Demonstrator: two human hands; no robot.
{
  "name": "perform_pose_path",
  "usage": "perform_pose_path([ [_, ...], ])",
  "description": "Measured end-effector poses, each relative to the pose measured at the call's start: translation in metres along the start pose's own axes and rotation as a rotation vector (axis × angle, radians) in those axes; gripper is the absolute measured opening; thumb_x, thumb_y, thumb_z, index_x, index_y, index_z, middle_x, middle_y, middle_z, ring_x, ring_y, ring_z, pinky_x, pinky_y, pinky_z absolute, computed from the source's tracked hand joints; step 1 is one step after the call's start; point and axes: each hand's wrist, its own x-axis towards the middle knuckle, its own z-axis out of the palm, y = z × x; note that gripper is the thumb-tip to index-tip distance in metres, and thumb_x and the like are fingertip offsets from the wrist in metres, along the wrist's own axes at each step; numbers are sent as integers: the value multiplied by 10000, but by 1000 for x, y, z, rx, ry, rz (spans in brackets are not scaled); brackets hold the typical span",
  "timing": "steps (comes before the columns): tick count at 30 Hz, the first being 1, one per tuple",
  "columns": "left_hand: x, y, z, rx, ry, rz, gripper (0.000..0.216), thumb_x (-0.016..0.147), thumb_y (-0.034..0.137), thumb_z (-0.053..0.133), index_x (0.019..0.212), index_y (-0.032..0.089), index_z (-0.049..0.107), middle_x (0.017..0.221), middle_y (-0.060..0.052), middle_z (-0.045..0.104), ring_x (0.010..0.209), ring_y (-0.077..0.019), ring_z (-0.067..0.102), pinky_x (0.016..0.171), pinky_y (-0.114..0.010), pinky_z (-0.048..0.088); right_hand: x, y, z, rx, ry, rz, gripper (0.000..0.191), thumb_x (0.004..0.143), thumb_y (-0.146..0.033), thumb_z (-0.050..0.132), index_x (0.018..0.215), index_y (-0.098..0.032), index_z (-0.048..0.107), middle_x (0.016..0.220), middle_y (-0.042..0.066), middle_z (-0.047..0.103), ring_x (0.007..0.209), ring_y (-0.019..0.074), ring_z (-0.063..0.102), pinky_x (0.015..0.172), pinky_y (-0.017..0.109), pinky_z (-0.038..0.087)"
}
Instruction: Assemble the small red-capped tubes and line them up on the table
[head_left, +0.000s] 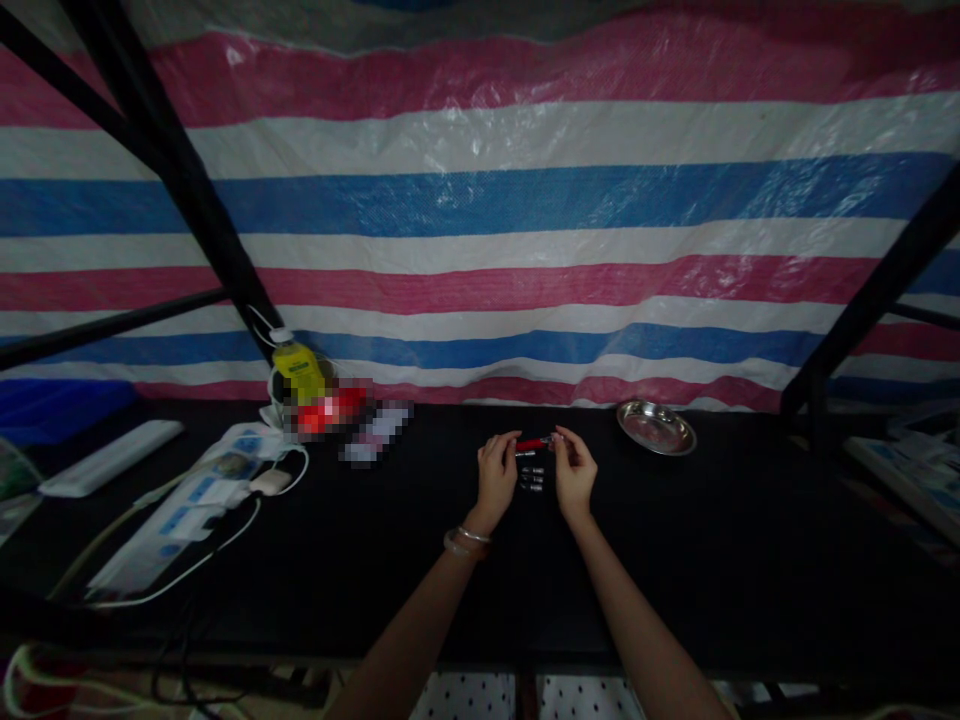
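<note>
Both hands are raised over the middle of the black table, close together. My left hand (pixel 496 468) is closed, its fingertips pinching one end of a slim red tool (pixel 533 444) with a metal end, held roughly level. At the tool's metal end, my right hand (pixel 574 470) is closed in a pinch. Whether it grips the metal end itself or a separate small piece is too small to tell. Between the hands several short metal pieces (pixel 533 479) lie in a column on the table, resembling small bits or blades. A round metal dish (pixel 657 428) stands beyond my right hand.
On the left are a white power strip (pixel 172 520) with plugs and cables, a long white bar (pixel 112 458) and a blue box (pixel 64 415). A yellow bottle (pixel 298 370) stands at the back by a black frame post (pixel 202 220). Striped sheeting (pixel 525 210) hangs behind.
</note>
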Motion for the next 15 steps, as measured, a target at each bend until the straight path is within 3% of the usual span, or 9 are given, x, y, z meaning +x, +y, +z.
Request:
perform_pose_path([
  [4, 1, -7, 3, -85, 69, -48, 194, 875, 235, 450, 988, 202, 604, 946, -55, 659, 885, -178, 602, 812, -336, 436, 2, 0, 1, 54, 24, 17, 357, 776, -425, 593, 991, -140, 580, 757, 57, 652, 670, 162, 621, 647, 299, 503],
  [7, 2, -12, 3, -159, 125, -119, 198, 871, 283, 469, 996, 188, 589, 837, -42, 649, 776, -158, 609, 739, -296, 458, 3, 4, -1, -31, -39, -9, 331, 778, -406, 599, 983, -147, 586, 710, 36, 644, 661, 158, 610, 634, 288, 485],
  [10, 5, -15, 1, -212, 166, -180, 204, 861, 310, 480, 977, 177, 583, 772, -23, 635, 728, -146, 607, 692, -270, 455, 5, 8, -4, -147, -130, -76, 293, 782, -381, 597, 972, -159, 624, 729, 40, 655, 697, 167, 601, 649, 296, 471],
  [15, 9, -18, -1, -226, 196, -216, 181, 842, 308, 494, 919, 176, 590, 752, -17, 641, 729, -146, 612, 690, -269, 447, 8, 12, -8, -192, -126, -110, 264, 790, -391, 579, 909, -172, 667, 808, 64, 673, 763, 186, 599, 658, 309, 461],
])
